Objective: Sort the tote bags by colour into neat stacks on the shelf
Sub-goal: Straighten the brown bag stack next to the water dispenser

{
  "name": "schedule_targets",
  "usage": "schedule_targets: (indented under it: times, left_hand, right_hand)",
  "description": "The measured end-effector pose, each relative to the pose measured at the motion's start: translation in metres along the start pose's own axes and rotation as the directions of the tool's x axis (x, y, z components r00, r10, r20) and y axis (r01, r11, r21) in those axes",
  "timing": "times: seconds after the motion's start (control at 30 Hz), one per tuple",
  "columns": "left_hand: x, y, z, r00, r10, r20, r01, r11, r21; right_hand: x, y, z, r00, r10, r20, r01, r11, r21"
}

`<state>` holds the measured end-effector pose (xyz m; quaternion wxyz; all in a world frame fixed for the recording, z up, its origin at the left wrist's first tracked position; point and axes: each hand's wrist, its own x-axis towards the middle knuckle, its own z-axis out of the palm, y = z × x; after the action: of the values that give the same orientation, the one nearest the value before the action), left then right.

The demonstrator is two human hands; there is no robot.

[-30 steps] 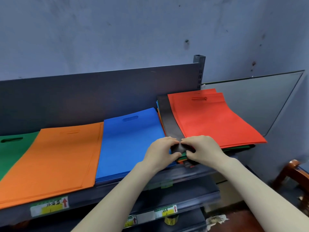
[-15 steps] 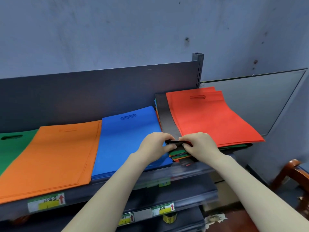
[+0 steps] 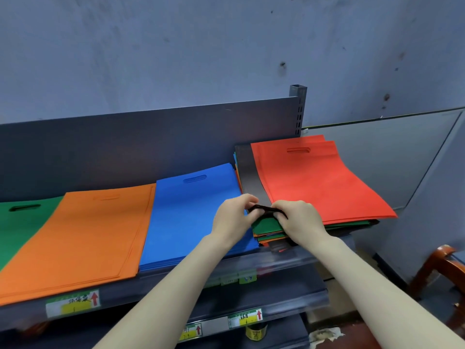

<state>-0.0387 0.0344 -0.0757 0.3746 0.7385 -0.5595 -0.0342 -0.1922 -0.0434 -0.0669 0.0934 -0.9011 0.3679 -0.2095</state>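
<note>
Black non-woven fabric tote bag [image 3: 247, 172] is lying in the mixed pile [image 3: 266, 231] at the right end of the grey metal shelf [image 3: 309, 258], beneath flat red tote bags [image 3: 319, 182], and the left hand [image 3: 232, 219] and right hand [image 3: 299, 219] are both pinching its near edge. It is looking light, thin and floppy, so holding that front edge wide apart is probably suiting it best.

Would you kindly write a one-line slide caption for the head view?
Left hand and right hand pinch the black bag by its near edge on the mixed pile.
</note>
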Motion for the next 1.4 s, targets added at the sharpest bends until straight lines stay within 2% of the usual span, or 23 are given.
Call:
schedule_targets:
  times: [0.1,0.17,0.2,0.27,0.33,0.37,0.4,0.5,0.6,0.7,0.83,0.97,1.2,1.4]
  left_hand:
    - [0.002,0.004,-0.007,0.988,-0.129,-0.081,0.121,0.988,-0.099]
    - [0.006,0.011,-0.012,0.963,-0.266,-0.046,0.243,0.930,-0.276]
    - [0.008,0.016,-0.014,0.933,-0.360,0.028,0.339,0.848,-0.408]
    - [0.015,0.027,-0.019,0.829,-0.504,0.241,0.535,0.593,-0.602]
    - [0.022,0.031,-0.018,0.739,-0.555,0.382,0.636,0.389,-0.666]
    - [0.025,0.031,-0.015,0.718,-0.568,0.402,0.657,0.363,-0.661]
    - [0.027,0.031,-0.011,0.713,-0.575,0.402,0.666,0.376,-0.644]
    - [0.026,0.032,0.003,0.734,-0.582,0.350,0.663,0.504,-0.553]
    - [0.021,0.032,0.009,0.774,-0.562,0.292,0.622,0.588,-0.517]
    - [0.013,0.038,0.005,0.809,-0.546,0.220,0.572,0.644,-0.508]
    - [0.000,0.040,-0.007,0.851,-0.511,0.122,0.491,0.690,-0.532]
    - [-0.010,0.034,-0.027,0.877,-0.479,0.038,0.425,0.735,-0.529]
    - [-0.022,0.004,-0.073,0.869,-0.494,-0.031,0.414,0.759,-0.502]
    - [-0.037,-0.034,-0.113,0.844,-0.534,-0.057,0.427,0.732,-0.531]
  right_hand:
    - [-0.001,0.001,0.003,0.989,0.090,-0.115,-0.078,0.991,0.107]
    - [-0.004,0.002,0.004,0.972,0.145,-0.182,-0.101,0.968,0.231]
    - [-0.005,0.002,0.005,0.966,0.159,-0.203,-0.101,0.958,0.269]
    - [-0.009,0.001,0.006,0.966,0.136,-0.221,-0.064,0.951,0.304]
    - [-0.014,0.001,0.007,0.979,0.071,-0.193,-0.006,0.947,0.321]
    - [-0.016,0.001,0.007,0.985,0.042,-0.169,0.017,0.944,0.331]
    - [-0.018,0.002,0.005,0.990,0.031,-0.135,0.018,0.939,0.343]
    - [-0.016,0.002,-0.006,0.994,0.040,-0.098,0.001,0.925,0.380]
    - [-0.004,0.005,-0.011,0.996,0.066,-0.052,-0.054,0.979,0.194]
    - [0.003,0.003,-0.014,0.991,0.069,0.115,-0.075,0.996,0.049]
    - [0.007,-0.005,-0.015,0.988,-0.003,0.155,0.006,1.000,-0.020]
    - [0.010,-0.009,-0.015,0.984,-0.010,0.176,0.020,0.998,-0.057]
    - [0.018,-0.015,-0.006,0.982,0.034,0.186,-0.014,0.994,-0.107]
    - [0.022,-0.021,0.000,0.976,0.104,0.192,-0.081,0.989,-0.127]
